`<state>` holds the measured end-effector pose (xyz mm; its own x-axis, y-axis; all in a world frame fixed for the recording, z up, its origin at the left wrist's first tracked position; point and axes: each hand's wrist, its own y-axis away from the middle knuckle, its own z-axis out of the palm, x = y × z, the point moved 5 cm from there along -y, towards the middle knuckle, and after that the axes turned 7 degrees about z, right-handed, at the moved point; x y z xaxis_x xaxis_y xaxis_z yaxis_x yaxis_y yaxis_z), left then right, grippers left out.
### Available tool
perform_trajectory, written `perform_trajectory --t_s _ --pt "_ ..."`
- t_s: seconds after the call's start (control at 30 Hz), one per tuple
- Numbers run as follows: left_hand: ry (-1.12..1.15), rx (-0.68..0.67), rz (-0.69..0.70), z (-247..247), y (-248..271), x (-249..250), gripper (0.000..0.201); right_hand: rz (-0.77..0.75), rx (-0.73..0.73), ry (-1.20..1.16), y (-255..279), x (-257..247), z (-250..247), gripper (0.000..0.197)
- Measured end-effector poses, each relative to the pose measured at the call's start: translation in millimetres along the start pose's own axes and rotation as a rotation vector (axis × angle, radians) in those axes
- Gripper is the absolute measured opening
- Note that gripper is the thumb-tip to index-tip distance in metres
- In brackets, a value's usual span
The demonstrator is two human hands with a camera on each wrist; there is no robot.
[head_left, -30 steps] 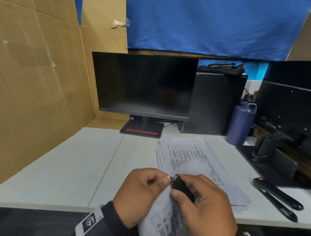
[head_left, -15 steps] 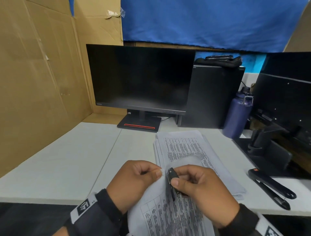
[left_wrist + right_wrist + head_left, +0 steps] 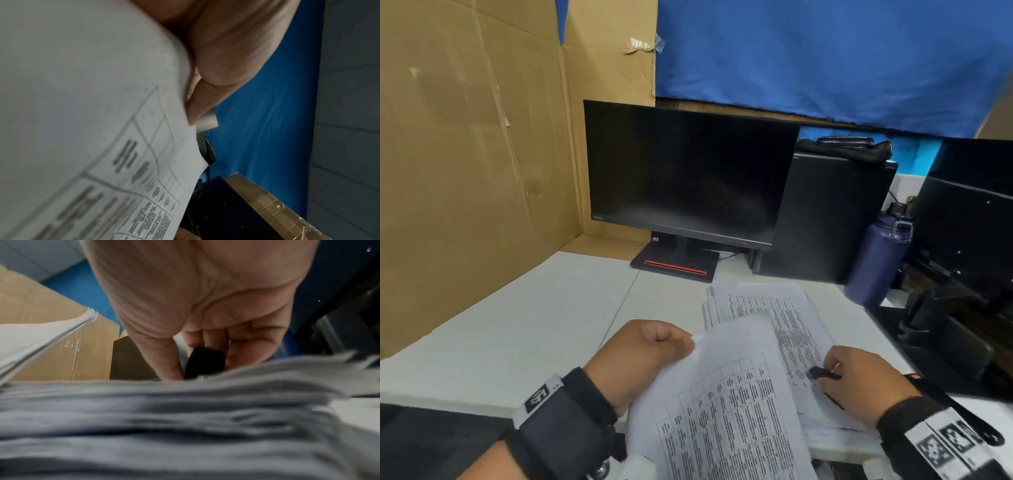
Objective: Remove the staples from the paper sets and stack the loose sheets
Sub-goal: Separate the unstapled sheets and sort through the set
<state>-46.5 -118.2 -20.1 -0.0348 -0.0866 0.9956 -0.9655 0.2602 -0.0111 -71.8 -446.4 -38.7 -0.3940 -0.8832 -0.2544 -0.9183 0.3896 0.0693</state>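
The left hand pinches a paper set by its top corner; the right hand pinches a black staple remover on the paper stack near the desk's front edge.

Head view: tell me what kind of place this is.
Most likely an office desk set up as a makeshift cubicle. A dark monitor and a black computer tower stand on a white desk, cardboard sheets wall off the left side, and printed papers lie stacked in front.
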Motion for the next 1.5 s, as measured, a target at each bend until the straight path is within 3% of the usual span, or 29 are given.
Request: perform_trajectory --t_s 0.07,0.13,0.23,0.3,0.37,0.47,0.63,0.93,1.03,1.2,1.3,1.5 --pt "-0.008 -0.005 -0.005 0 0 -1 0.014 -0.029 -0.002 0.037 1 -7 -4 0.025" --pt "-0.009 -0.009 -0.006 1 2 1 0.016 -0.084 0.135 0.050 14 -22 -22 0.024" --pt "-0.004 -0.031 0.019 4 4 4 0.017 -0.310 0.344 -0.203 59 -62 -46 0.012" --pt "-0.013 -0.054 0.028 8 6 5 0.017 -0.496 0.272 -0.385 86 -91 -46 0.008" --pt "-0.005 -0.086 0.050 15 8 5 0.014 -0.669 0.157 -0.406 102 -116 -35 0.009" --pt "0.002 -0.127 0.099 22 12 9 0.012 -0.792 0.244 -0.256 105 -131 -20 0.004" --pt "-0.071 -0.115 0.134 20 11 8 0.006 -0.805 0.361 -0.134 103 -135 -21 0.003" --pt "-0.202 -0.127 0.174 23 10 7 0.010 -0.845 0.335 0.119 105 -149 -33 0.010" --pt "-0.261 -0.088 0.206 23 10 7 0.010 -0.795 0.340 0.137 105 -155 -32 0.010" --pt "-0.381 0.011 0.313 27 10 12 0.012 -0.557 0.259 0.014 101 -159 -26 0.017" --pt "-0.434 0.020 0.344 29 12 14 0.013 -0.390 0.141 -0.183 97 -154 -19 0.022" --pt "-0.514 -0.048 0.429 28 18 27 0.014 -0.286 -0.104 -0.458 90 -148 -13 0.025"
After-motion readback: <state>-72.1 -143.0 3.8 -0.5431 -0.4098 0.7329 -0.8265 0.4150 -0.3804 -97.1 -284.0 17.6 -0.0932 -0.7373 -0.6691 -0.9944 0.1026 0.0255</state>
